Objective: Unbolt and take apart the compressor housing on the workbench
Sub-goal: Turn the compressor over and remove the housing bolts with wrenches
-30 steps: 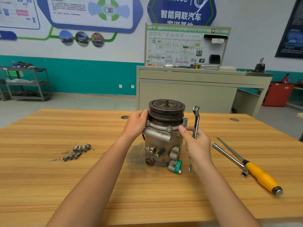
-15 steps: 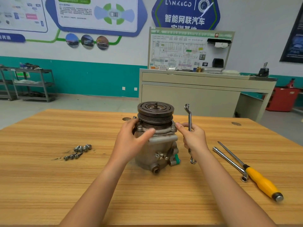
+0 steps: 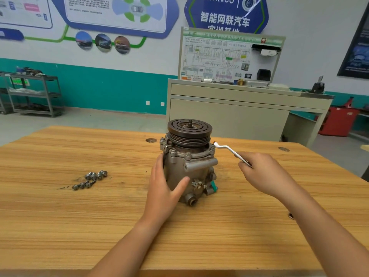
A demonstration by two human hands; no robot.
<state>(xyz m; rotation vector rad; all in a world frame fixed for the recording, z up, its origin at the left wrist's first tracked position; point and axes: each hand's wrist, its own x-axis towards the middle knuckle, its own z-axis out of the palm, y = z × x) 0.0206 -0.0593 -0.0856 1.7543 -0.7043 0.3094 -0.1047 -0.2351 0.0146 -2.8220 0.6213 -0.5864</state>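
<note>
Shelf cart (image 3: pixel 34 92): far off at 10 o'clock, with dark clutter on its top shelf.
Red bin (image 3: pixel 337 120): on the floor at 2 o'clock; its contents cannot be told.
Compressor housing (image 3: pixel 189 168): upright mid-workbench (image 3: pixel 79 226), pulley on top.
Left hand (image 3: pixel 163 188): at the housing's 8 o'clock, fingers straight against its side wall, thumb laid across the front.
Right hand (image 3: pixel 261 172): at 3 o'clock, apart from the housing, pinching a wrench (image 3: pixel 229 150) whose far end reaches the top flange.
Loose bolts (image 3: pixel 89 179): clustered at 9 o'clock, well apart.
</note>
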